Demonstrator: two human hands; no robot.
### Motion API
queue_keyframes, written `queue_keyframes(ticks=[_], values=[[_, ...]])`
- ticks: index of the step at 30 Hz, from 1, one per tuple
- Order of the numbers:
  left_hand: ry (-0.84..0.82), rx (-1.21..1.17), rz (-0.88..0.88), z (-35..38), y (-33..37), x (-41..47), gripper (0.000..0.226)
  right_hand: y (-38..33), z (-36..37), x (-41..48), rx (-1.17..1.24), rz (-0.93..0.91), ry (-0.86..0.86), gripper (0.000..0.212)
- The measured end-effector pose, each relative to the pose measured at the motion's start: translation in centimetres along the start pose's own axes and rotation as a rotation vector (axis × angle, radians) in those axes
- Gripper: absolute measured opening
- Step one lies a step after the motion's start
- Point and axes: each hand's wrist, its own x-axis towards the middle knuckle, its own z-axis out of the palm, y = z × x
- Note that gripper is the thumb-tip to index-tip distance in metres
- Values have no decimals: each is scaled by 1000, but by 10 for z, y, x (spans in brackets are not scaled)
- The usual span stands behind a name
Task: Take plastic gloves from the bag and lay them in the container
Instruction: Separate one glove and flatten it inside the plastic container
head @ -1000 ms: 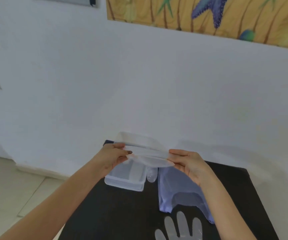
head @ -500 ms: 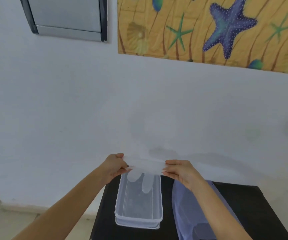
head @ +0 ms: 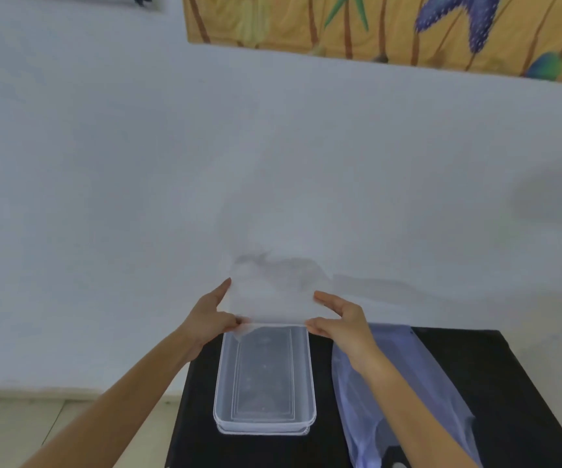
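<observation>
Raised since: one glove [head: 273, 298], two hands.

Clear glossy plastic container [head: 265, 383] – filmy glove [head: 273, 300] (translucent), matt black table [head: 509, 383]

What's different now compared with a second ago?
Both hands, left hand and right hand, have carried the glove forward, spread flat over the far end of the container. They still pinch it. The container, bag and table look unmoved; the camera tilted.
</observation>
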Motion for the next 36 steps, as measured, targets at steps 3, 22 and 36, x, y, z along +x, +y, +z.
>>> queue_keyframes(ticks=[3,22,36], values=[[-44,40,-42,6,-14,-1,92,21,2,-1,-61,44,-4,63],[-104,367,-166,41,-70,7,97,73,15,-20,-319,208,-9,67],[-118,496,-147,56,-81,20,87,69,34,-20,-571,197,-74,61]])
